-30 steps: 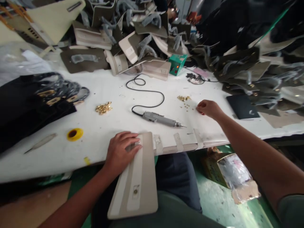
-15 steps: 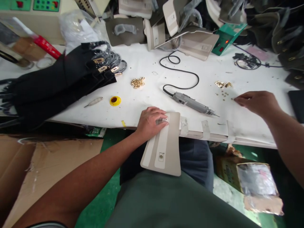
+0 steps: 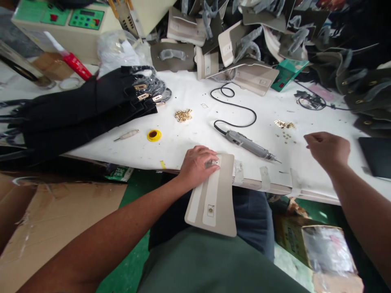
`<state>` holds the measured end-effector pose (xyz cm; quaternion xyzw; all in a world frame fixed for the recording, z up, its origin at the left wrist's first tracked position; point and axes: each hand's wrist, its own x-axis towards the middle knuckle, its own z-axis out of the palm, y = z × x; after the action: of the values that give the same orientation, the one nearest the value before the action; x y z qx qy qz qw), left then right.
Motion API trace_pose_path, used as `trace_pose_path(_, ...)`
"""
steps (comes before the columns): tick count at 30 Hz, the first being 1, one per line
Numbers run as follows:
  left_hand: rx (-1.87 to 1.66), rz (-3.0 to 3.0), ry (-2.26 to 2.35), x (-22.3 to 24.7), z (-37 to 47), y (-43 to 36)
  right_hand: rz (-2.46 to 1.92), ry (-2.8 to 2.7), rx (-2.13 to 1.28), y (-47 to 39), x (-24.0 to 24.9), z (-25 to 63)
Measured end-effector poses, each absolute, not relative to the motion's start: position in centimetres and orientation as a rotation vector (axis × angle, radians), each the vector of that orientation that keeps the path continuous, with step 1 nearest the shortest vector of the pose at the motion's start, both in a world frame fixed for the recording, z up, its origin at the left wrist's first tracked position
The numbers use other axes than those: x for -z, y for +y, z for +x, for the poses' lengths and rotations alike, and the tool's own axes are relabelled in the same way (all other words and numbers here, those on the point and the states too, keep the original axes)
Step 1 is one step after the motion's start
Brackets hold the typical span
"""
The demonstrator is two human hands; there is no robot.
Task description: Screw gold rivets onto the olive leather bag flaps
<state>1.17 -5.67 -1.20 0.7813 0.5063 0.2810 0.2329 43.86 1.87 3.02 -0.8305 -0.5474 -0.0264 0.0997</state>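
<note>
My left hand (image 3: 199,166) grips the upper end of a beige flap panel (image 3: 225,203), thumb and fingers closed on it at the table's front edge. The panel hangs over the edge toward my lap and bears pale strips and a small round metal fitting near its lower end. Over the table at the right, my right hand (image 3: 329,149) is closed, its fingertips pinched; whatever they hold is hidden or too small to name. Just left of it lie several small round metal pieces (image 3: 286,136) and a little heap of gold-coloured hardware (image 3: 284,124).
A grey electric screwdriver (image 3: 249,144) with a black cord lies mid-table. Left of it are a pile of gold fittings (image 3: 183,115), a yellow tape roll (image 3: 154,135) and an awl-like tool (image 3: 126,135). Black bag parts (image 3: 91,97) fill the left; beige bag pieces (image 3: 253,77) crowd the back.
My right hand has lifted away from the small round pieces and its fingers have closed up. My left hand keeps its hold on the panel. The whole view has shifted slightly.
</note>
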Motion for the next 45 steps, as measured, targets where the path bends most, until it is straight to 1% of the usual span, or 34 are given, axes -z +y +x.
trace_pose_path(2,-0.784,2.146,1.380,1.2,1.2,-5.7,-2.249,-1.410,-0.248,-0.2,-4.2,39.8)
trace_pose_path(3,-0.790,2.147,1.375,1.3,1.1,-5.7,-2.125,-1.442,-0.407,-1.4,-4.6,37.2)
trace_pose_path(5,-0.801,2.149,1.371,1.3,1.1,-5.7,-1.845,-1.623,-0.799,-3.6,-4.8,31.5)
trace_pose_path(6,-0.802,2.150,1.372,1.3,1.1,-5.7,-1.713,-1.708,-0.933,-4.5,-4.6,28.9)
trace_pose_path(8,-0.792,2.155,1.372,1.3,1.0,-5.8,-1.507,-1.894,-1.057,-5.6,-3.8,24.5)
trace_pose_path(10,-0.777,2.160,1.367,1.3,1.0,-5.8,-1.409,-2.002,-1.062,-5.9,-2.9,21.9)
trace_pose_path(12,-0.769,2.159,1.363,1.2,0.9,-5.8,-1.402,-2.046,-1.023,-5.7,-2.2,20.8)
trace_pose_path(20,-0.773,2.152,1.331,1.2,0.8,-5.8,-1.609,-1.983,-1.007,-5.0,-1.6,20.4)
trace_pose_path(25,-0.785,2.132,1.323,1.2,0.7,-5.8,-1.644,-1.917,-0.992,-5.3,-1.3,20.0)
trace_pose_path(30,-0.789,2.138,1.321,1.3,0.7,-5.8,-1.717,-1.756,-1.123,-5.3,-1.2,20.0)
trace_pose_path(36,-0.778,2.119,1.329,1.2,0.7,-5.8,-1.756,-1.901,-1.141,-4.5,-1.9,20.0)
trace_pose_path(42,-0.755,2.119,1.329,1.1,0.7,-5.7,-1.836,-1.854,-1.301,-3.3,-2.4,20.1)
trace_pose_path(45,-0.758,2.133,1.334,1.1,0.7,-5.7,-1.789,-1.886,-1.277,-3.4,-2.2,20.1)
